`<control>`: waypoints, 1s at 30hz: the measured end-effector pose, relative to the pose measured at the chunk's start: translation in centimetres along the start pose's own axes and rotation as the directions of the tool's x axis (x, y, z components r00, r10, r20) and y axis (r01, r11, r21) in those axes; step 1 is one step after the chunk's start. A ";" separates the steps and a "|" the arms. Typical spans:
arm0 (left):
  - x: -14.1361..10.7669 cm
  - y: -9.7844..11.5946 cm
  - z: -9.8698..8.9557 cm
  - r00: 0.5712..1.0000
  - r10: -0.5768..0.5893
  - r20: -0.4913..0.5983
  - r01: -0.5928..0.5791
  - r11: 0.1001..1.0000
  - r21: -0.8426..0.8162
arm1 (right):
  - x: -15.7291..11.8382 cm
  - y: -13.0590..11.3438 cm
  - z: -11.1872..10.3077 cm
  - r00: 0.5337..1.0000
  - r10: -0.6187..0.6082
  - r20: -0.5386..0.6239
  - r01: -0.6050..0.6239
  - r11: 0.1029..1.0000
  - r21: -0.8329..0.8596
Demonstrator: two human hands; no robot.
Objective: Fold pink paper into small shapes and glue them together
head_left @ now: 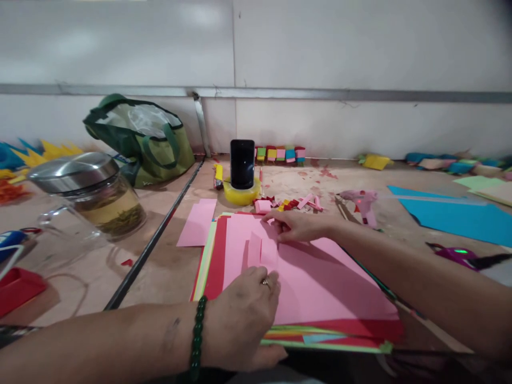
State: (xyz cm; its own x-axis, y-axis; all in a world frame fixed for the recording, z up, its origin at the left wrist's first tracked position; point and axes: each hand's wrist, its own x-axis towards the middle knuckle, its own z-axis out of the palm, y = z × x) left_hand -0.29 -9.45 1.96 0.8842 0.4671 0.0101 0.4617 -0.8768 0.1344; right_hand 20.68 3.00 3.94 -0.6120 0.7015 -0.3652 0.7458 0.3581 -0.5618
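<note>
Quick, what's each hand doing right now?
Left hand: curled at the near end of the folded pink paper strip; grip can't be told.
Right hand: partly curled over the pink paper sheet; grip can't be told.

Left hand (245, 317) nearer, back upward; right hand (296, 226) farther forward, curled.

The head view faces forward-down over the table (170, 269), seemingly close.

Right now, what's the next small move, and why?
Probably press the pink flap down with the right hand: the flap stands up from the pink sheet, the left hand is at its near end, and the right hand's fingertips are close to its far end.
</note>
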 end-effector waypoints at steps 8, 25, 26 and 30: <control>-0.1 -0.2 0.3 1.000 0.017 -0.026 -0.017 1.000 -0.020 | -0.8 -0.8 -1.0 0.998 0.005 0.061 -0.002 0.999 -0.049; -0.2 -0.4 0.7 0.993 0.086 -0.080 -0.081 0.995 0.060 | -1.4 -2.1 1.2 0.984 0.120 -0.135 -0.153 0.952 -0.264; -0.2 -0.4 0.7 0.993 0.085 -0.080 -0.080 0.994 0.070 | -1.3 -2.0 1.0 0.983 0.121 -0.138 -0.153 0.956 -0.251; -0.3 -0.4 0.7 0.995 0.078 -0.064 -0.073 0.994 0.077 | -1.0 -1.9 0.7 0.981 0.142 -0.135 -0.168 0.964 -0.207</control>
State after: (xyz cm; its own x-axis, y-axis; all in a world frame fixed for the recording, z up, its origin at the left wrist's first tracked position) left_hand -0.63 -9.34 1.19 0.9108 0.4041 0.0842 0.4004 -0.9146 0.0571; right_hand 19.66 1.24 4.87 -0.4585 0.8222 -0.3374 0.8762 0.3548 -0.3262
